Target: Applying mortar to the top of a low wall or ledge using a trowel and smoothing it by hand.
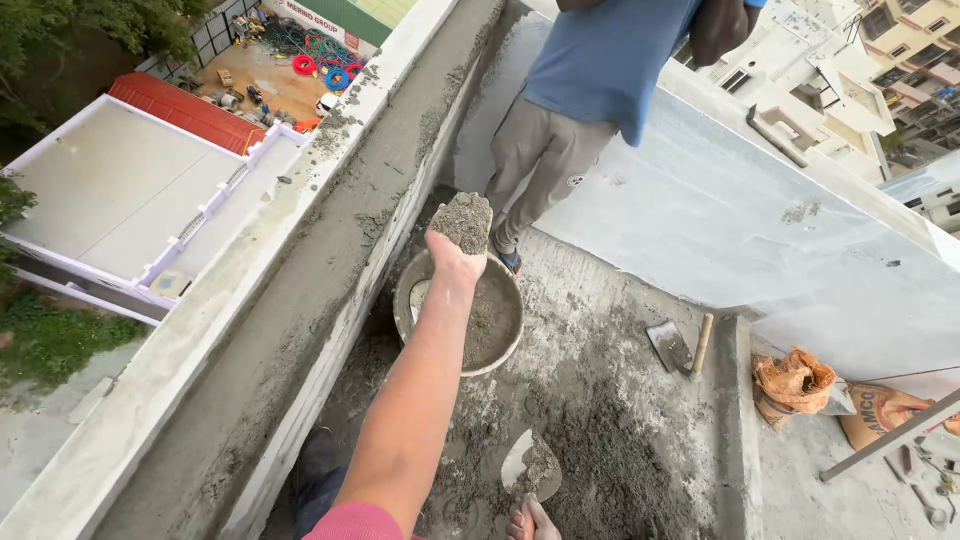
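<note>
My left hand [455,258] reaches forward, palm up, cupping a lump of wet grey mortar [463,220]. It hovers over the near rim of a round metal pan [510,345] that holds more mortar. My right hand [530,522] shows only at the bottom edge, gripping the handle of a small trowel [528,466] whose blade rests on the mortar-covered floor. To the left of my raised hand runs the parapet wall [330,250], its top coated with fresh mortar.
Just beyond the pan stands a co-worker [560,130] in a blue shirt and grey trousers. A second trowel [678,345] with a wooden handle lies to the right. An orange sack [795,385] and a cement bag [880,410] sit further right. Loose mortar [600,450] covers the floor.
</note>
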